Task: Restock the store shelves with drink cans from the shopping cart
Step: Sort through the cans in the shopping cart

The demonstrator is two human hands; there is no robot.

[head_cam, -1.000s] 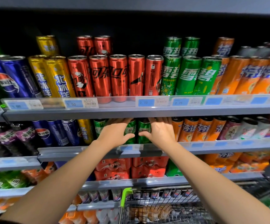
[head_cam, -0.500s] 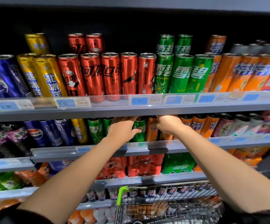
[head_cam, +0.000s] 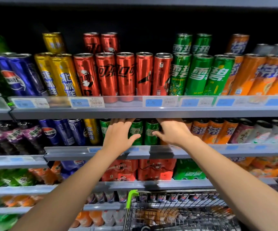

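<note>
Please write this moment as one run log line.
left hand: on green cans | right hand: on cans | cart: below

A shop: price-tagged shelves (head_cam: 135,112) of drink cans (head_cam: 126,75), cart (head_cam: 176,212)
</note>
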